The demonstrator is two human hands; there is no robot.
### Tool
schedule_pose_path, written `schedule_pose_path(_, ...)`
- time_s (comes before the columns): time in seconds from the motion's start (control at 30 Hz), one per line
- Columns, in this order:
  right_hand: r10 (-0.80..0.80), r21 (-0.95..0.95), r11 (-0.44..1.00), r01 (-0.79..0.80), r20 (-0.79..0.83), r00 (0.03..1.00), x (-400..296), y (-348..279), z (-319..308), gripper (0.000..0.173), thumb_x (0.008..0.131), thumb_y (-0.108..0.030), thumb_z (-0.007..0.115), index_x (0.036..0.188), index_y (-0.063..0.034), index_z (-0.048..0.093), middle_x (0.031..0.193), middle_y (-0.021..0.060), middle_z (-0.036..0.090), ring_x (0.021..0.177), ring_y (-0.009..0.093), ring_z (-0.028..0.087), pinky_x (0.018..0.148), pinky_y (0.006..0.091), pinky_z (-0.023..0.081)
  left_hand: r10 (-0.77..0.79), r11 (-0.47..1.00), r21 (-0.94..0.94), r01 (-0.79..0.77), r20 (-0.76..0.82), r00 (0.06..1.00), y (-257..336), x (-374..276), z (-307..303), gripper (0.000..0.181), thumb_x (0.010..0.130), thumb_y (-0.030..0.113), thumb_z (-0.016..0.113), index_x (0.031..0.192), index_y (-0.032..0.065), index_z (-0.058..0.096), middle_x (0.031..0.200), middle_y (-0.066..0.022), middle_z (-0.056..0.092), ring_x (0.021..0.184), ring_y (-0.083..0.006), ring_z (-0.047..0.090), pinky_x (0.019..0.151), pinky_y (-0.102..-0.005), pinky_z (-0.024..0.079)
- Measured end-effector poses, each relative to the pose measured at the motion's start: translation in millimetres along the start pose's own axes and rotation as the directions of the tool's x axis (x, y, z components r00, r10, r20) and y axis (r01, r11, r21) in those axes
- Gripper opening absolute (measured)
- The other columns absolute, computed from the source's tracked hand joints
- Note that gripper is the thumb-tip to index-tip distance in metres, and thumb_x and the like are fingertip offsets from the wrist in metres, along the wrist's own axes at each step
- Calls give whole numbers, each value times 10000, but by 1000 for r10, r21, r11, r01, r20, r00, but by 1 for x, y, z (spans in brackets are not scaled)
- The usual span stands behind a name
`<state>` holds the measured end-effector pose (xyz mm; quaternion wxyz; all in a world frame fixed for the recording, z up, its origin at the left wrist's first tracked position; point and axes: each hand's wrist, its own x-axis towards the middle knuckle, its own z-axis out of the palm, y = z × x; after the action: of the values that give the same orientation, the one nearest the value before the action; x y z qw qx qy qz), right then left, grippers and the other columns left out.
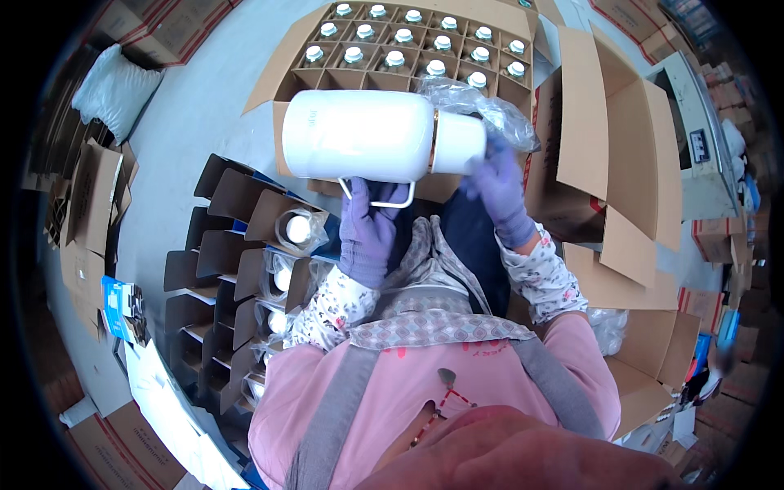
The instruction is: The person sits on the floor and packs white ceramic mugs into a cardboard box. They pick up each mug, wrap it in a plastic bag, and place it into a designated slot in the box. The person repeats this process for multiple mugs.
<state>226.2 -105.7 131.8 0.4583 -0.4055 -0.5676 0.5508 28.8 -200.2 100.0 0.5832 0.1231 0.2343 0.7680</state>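
Observation:
A white vacuum jug (361,131) lies sideways in the air before me, its base to the left and its white cup lid (456,144) to the right. My left hand (367,239), in a purple knit glove, holds it from below at the wire-like white handle (392,204). Blurred beside the lid's end is my gloved right hand (503,190); whether its fingers grip the lid cannot be made out. Crumpled clear plastic (484,107) lies just behind the lid, over the edge of a divided carton (392,78).
Several white-capped bottles (395,59) stand in the carton's cells. To my left are open dark-lined boxes (226,245), some holding plastic-wrapped white jugs (299,229). A large open carton (582,116) stands at right, with another open carton (643,361) nearer me.

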Motion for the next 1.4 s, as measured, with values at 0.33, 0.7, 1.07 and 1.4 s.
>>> schedule_pose_path(0.33, 154, -3, 987, -159, 259, 953, -79, 38, -1, 1010, 861, -383, 716, 1516, 38, 73, 1503, 203, 306, 1389, 271, 310, 1156, 393, 230, -45, 910, 406, 84, -105, 993, 18, -40, -15, 286, 925, 138, 633, 1171, 1, 586, 984, -74, 671, 783, -121, 644, 688, -238, 536)
schedule_pose_path(0.7, 16, -433, 895, 107, 270, 963, -51, -55, -74, 442, 793, -39, 677, 1230, -9, 623, 1194, 129, 625, 1104, 230, 602, 973, 346, 467, -339, 653, 757, 23, 264, 903, 25, -47, -50, 205, 830, 140, 735, 905, -5, 611, 1323, -167, 560, 877, -107, 587, 693, -257, 487)
schedule_pose_path(1.07, 169, -600, 273, 752, 799, 577, -27, -80, -32, 361, 577, -340, 777, 841, -141, 632, 861, 35, 630, 821, 252, 606, 784, 408, 443, -607, 567, 823, 20, 402, 686, 3, -15, -57, 583, 787, 179, 755, 1299, -20, 561, 1346, -154, 578, 1118, -181, 603, 958, -317, 456)
schedule_pose_path(1.4, 348, -834, 352, 425, 538, 768, -17, -49, -39, 343, 717, -348, 753, 936, -95, 679, 847, 95, 668, 821, 285, 651, 782, 393, 474, -524, 450, 891, 55, 214, 824, -6, -23, -55, 344, 806, 183, 744, 1036, -49, 634, 1402, -167, 530, 1142, -205, 592, 939, -319, 470)
